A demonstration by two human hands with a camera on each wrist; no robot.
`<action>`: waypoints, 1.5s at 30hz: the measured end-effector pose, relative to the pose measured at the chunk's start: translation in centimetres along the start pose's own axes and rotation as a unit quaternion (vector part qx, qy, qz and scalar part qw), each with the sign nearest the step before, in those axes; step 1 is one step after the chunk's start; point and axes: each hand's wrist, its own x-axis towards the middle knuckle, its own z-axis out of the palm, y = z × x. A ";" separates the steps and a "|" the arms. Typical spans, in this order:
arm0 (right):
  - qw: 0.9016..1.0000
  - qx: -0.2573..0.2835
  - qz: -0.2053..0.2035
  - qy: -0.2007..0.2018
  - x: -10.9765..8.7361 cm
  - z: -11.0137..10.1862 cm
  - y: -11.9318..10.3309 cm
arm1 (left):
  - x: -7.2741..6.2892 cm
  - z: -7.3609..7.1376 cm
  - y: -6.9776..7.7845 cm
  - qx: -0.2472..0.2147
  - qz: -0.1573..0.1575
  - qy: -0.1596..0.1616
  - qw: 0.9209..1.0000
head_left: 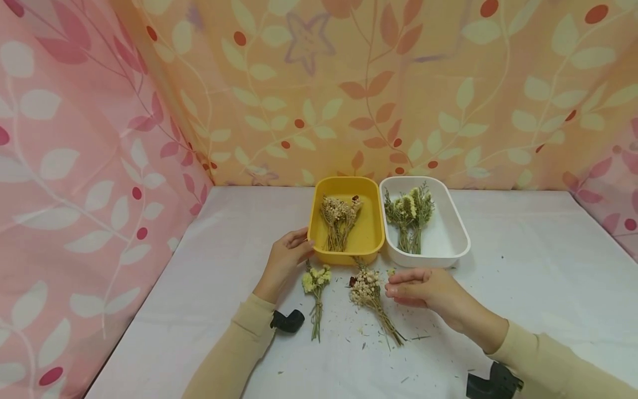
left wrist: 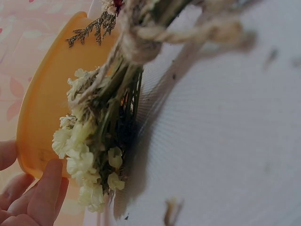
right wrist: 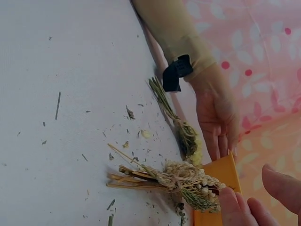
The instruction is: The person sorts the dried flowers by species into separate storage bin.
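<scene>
My left hand [head_left: 286, 260] touches the near left corner of a yellow plastic tray [head_left: 370, 249], its fingers along the outside wall. Beside that hand lies a small twine-tied bunch of pale yellow dried flowers [head_left: 315, 281], large and close in the left wrist view. A second tied bunch, with cream blossoms and a dark red flower [head_left: 368, 289], lies just in front of the tray. My right hand [head_left: 423, 288] hovers at its right side, fingers loosely extended and holding nothing. In the right wrist view, the fingertips [right wrist: 229, 197] overlap the flower heads of this bunch.
Inside the yellow tray lies a cream dried bunch [head_left: 340, 219]. A white tray [head_left: 453, 238] stands against it on the right, holding yellow-green dried flowers [head_left: 410, 213]. Stem bits [head_left: 421, 337] and crumbs litter the white tabletop [head_left: 538, 288]. Patterned cloth [head_left: 438, 72] hangs behind.
</scene>
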 end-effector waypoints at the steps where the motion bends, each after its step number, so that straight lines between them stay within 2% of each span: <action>1: 1.000 -0.003 0.001 0.000 0.0 0.0 0.1 | 0.0 0.0 0.0 -0.001 -0.001 0.000 1.000; 10: 1.000 -0.018 0.001 -0.004 0.1 0.2 1.2 | 0.0 0.0 0.1 -0.008 -0.002 0.001 1.000; 15: 0.999 -0.029 0.018 0.004 0.3 0.4 1.6 | 0.1 0.0 0.0 -0.010 -0.001 -0.001 1.000; 19: 0.999 -0.021 0.031 0.010 0.4 0.5 2.0 | 0.2 -0.1 -0.1 -0.007 0.000 -0.003 1.000; 25: 1.000 -0.009 0.027 -0.001 0.5 0.4 2.6 | 0.2 -0.1 -0.2 -0.006 -0.001 -0.003 1.000; 30: 0.999 -0.037 0.023 -0.005 0.5 0.4 2.9 | 0.2 -0.1 -0.1 -0.006 0.002 -0.003 1.000; 37: 0.996 -0.082 0.026 0.012 0.4 0.8 2.9 | 0.1 -0.1 -0.1 -0.010 0.003 -0.003 1.000; 45: 0.998 -0.060 0.023 -0.008 0.7 1.1 3.1 | 0.0 0.0 0.0 -0.007 0.002 -0.003 1.000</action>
